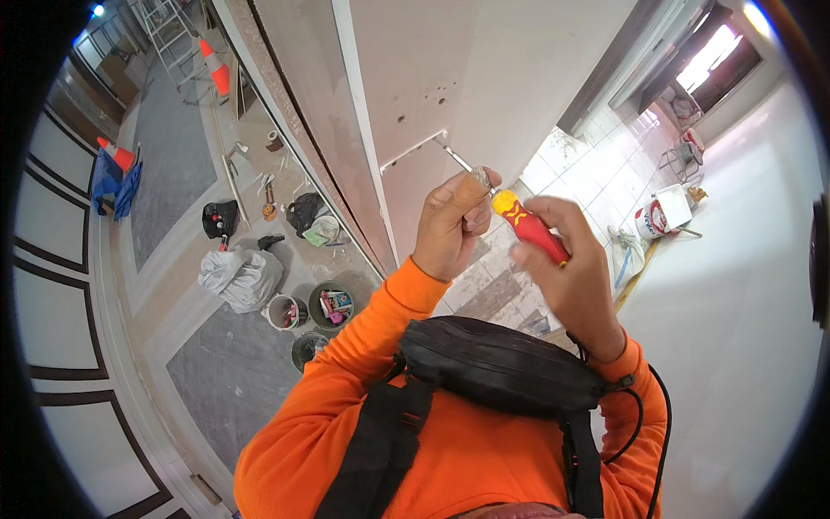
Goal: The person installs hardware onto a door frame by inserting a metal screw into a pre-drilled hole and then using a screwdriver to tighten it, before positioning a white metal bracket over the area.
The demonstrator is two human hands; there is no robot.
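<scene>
1. Pale wall panel [493, 52], upright, few small dark holes + a whitish line scored nr the screwdriver tip
2. White tiled floor [609, 156] R of panel, dusty/stained in places
3. Stepladder [169, 36], far L, nr an orange-white traffic cone [214, 69]
4. Black padded bag [497, 368] across the wearer's orange top, w/ wide straps
5. Grey-white sack [242, 278] on floor to L, just beside buckets, incl. a dark green bucket [333, 328] w/ mixed bright items inside
6. Paint bucket [647, 223], R side by white wall, white tray leaning on it
7. R hand [571, 264]: fingers half-curled abt the handle, thumb one side, index other; blurred, can't tell if gripping
8. L hand [456, 212]: fingers closed, pinching metal shaft just below handle
9. Screwdriver [534, 232], red/yellow handle, btwn both hands, tilted, tip at panel by end of whitish line; contact unclear
</scene>
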